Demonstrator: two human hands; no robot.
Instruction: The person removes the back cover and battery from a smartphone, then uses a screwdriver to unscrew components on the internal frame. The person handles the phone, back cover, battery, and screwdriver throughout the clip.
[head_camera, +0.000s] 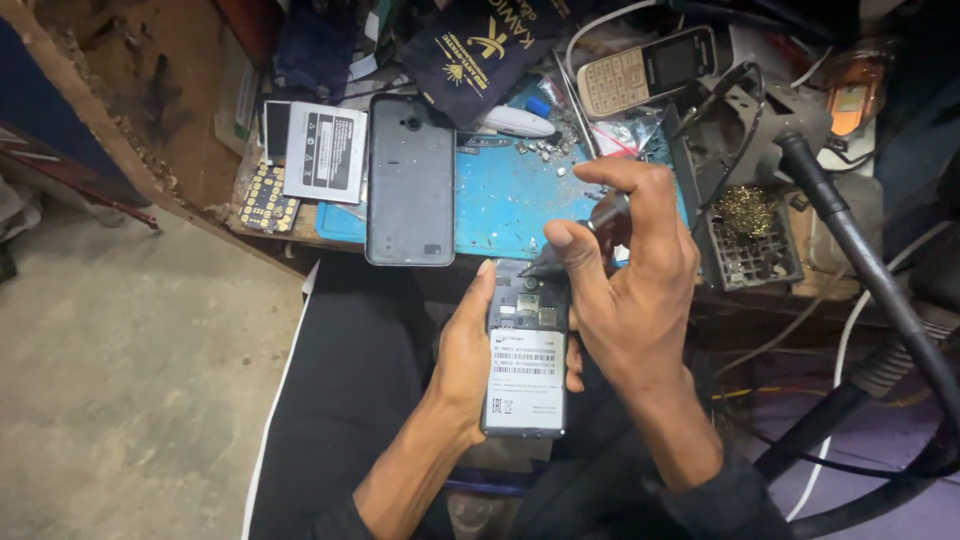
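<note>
A bare grey concrete floor (120, 370) spread out on the left, dusty and dimly lit. A worn wooden workbench (150, 110) ran along the top, its edge chipped, topped by a stained blue work mat (510, 205) under cool light.

The opened phone (526, 350) in the left hand (465, 355) shows dark matt plastic with a smooth white paper label. The tool (580, 235) pinched in the right hand (630, 290) looks like bare metal with a dull shine, though blur hides its tip. The loose back cover (410, 180) is grey plastic, matt and scuffed. The blue mat (510, 205) appears rubbery and stained. The bench edge (110, 120) is rough, chipped wood. The keypad phone (648, 68) has 1 glossy screen.
</note>
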